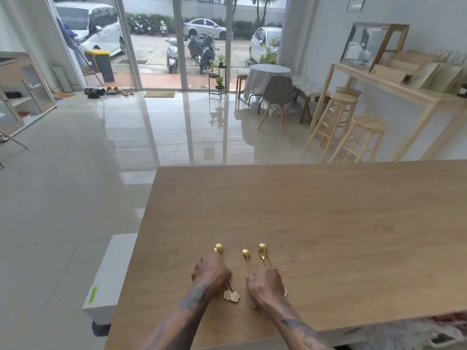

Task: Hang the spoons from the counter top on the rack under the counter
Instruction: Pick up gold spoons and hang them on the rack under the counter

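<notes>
Resting knuckles-up on the desk (316,223), left hand (210,273) covers the handles of the leftmost gold spoons (219,248); its grip is hidden. Middle spoon (246,256) lies free. Right hand (265,285) hides the other handles, grip unreadable.

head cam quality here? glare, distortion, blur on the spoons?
Head view: daylight glare streaks the glossy floor; wide-angle bend curves the door frames; counter evenly lit, no hard shadows; gold spoons small and soft, partly covered by left hand and right hand.
</notes>
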### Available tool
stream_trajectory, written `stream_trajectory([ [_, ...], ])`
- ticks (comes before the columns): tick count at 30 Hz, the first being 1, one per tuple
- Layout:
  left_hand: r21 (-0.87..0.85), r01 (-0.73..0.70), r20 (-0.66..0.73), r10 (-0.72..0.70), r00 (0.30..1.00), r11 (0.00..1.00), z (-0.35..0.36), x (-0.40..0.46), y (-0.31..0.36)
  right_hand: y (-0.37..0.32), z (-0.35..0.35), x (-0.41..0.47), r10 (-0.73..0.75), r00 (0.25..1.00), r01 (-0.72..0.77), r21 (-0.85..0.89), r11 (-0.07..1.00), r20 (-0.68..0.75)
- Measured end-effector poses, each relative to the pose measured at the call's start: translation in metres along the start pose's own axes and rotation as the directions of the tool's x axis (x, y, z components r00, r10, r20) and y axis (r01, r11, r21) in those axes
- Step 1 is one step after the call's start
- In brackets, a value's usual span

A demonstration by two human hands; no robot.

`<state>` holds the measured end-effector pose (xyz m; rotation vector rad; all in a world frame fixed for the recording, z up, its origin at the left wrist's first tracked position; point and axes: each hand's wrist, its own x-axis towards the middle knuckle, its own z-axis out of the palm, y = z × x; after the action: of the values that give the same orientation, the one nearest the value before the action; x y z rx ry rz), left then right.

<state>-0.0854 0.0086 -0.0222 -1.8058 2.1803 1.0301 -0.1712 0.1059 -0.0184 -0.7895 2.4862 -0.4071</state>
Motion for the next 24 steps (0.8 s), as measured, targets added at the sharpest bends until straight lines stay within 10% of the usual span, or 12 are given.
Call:
stream_trajectory([
  [9, -0.316, 0.013, 0.099, 0.019, 0.995, 0.949, -0.007, 0.003, -0.019, -0.005, -0.012, -0.003, 0.025, 0.998, -0.034, 0.149, 0.988, 0.065],
  [24, -0.463, -0.416, -0.233, 0.346, 0.909, 0.783, -0.099, -0.069, 0.026, -0.031, -0.124, -0.040, -0.180, 0.951, 0.272, 0.402, 0.874, -0.252],
])
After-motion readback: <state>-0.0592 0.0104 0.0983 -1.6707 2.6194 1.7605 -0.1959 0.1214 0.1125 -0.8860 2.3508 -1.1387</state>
